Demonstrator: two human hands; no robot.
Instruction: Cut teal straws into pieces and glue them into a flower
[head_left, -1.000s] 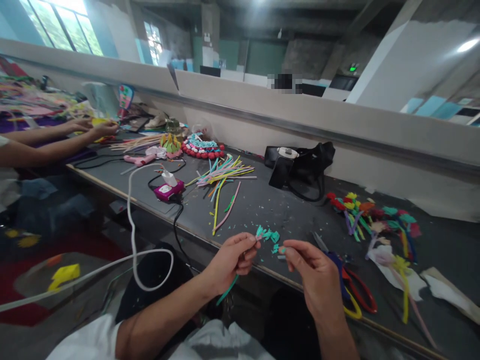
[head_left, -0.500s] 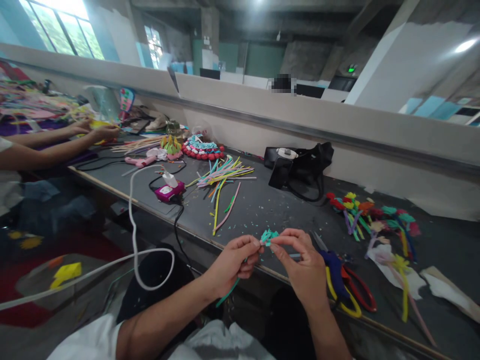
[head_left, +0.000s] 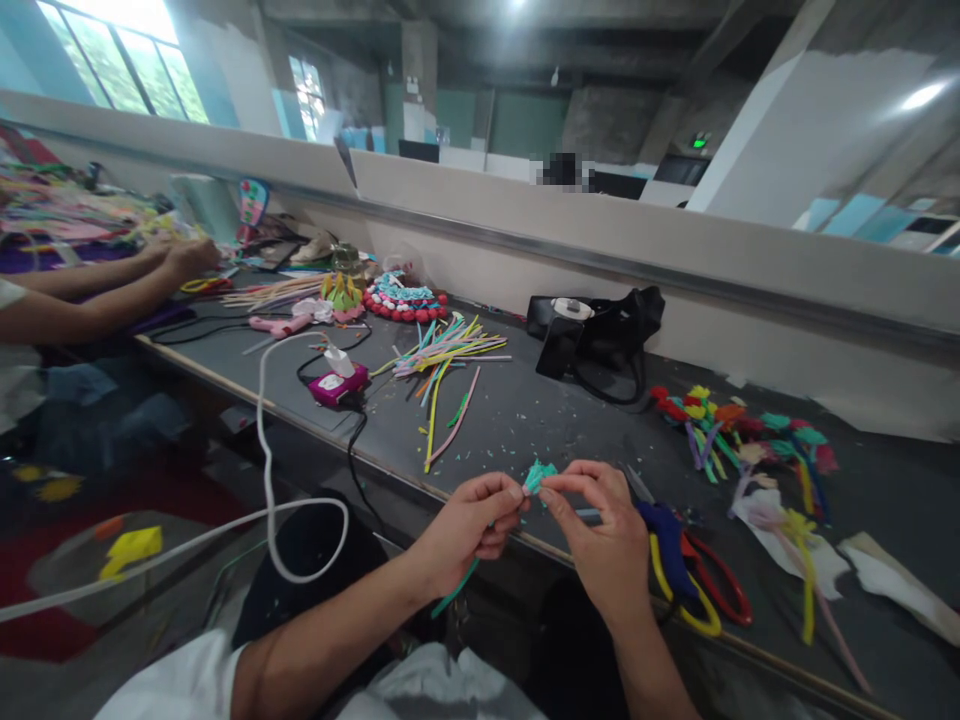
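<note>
Just above the table's front edge, a small teal craft flower (head_left: 538, 476) with a frilled head sits between my two hands. My left hand (head_left: 480, 520) is closed, pinching the flower's base between thumb and fingers. Its green stem (head_left: 456, 588) hangs out below that hand. From the other side, my right hand (head_left: 604, 525) pinches at the edge of the petals with thumb and index finger. Scissors with blue, yellow and red handles (head_left: 686, 565) lie on the table just right of my right hand. Tiny teal scraps are scattered around the flower.
Coloured stems (head_left: 450, 345) lie in a loose pile ahead. A purple power adapter (head_left: 337, 382) with cables stands on the left, near a pink glue gun (head_left: 281, 325). A black bag (head_left: 592, 335) rests at the back; finished flowers (head_left: 750, 430) lie right. A co-worker's hands (head_left: 184, 258) are far left.
My hands stay in nearly the same place, and the teal flower head looks slightly more gathered. At the left, the co-worker's hands have drawn closer together, and the yellow piece there sits lower.
</note>
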